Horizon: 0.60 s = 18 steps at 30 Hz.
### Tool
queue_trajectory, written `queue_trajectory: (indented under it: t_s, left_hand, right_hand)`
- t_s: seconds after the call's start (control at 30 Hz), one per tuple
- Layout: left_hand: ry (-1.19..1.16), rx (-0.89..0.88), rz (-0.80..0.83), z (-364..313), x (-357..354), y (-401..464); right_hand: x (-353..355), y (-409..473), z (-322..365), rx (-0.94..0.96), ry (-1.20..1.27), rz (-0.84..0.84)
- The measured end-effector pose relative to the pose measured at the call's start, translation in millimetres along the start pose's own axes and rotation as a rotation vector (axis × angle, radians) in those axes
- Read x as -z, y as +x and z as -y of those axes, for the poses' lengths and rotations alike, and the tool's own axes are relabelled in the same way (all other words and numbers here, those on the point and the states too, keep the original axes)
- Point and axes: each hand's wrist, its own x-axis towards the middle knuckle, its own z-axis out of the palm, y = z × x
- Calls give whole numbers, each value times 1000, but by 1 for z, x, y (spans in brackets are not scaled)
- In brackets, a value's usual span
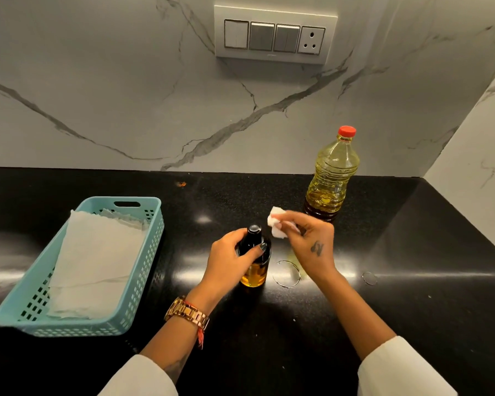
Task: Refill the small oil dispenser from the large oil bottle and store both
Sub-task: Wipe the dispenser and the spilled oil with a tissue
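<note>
The left hand grips the small oil dispenser upright on the counter; just right, the right hand pinches a tissue; beyond it stands the large oil bottle; far left, a lined basket

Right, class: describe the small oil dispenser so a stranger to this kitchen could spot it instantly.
Start at the black countertop under the marble wall. Between the blue basket on the left and the tall red-capped oil bottle at the back stands the small oil dispenser, held by the left hand. It alone is short, with a dark top.
</note>
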Motion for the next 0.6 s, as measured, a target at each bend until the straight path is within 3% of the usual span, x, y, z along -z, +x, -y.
queue_trajectory:
  t_s: [0.1, 0.17, 0.27, 0.4, 0.6]
  left_hand:
    - [-4, -2, -25, -4, 0, 0]
    - [-1, -29, -37, -5, 0, 0]
    - [46, -70, -82, -3, -1, 1]
    - [95, -119, -118, -5, -1, 2]
    - [49, -113, -86, -6, 1, 3]
  right_hand:
    - [-7, 11, 16, 186, -188, 111]
    - [-17, 7, 20, 208, -232, 206]
    - [-21, -4, 12, 212, -182, 141]
    - [-16, -16, 4, 44, 55, 35]
    - [0, -9, -6, -126, 60, 211]
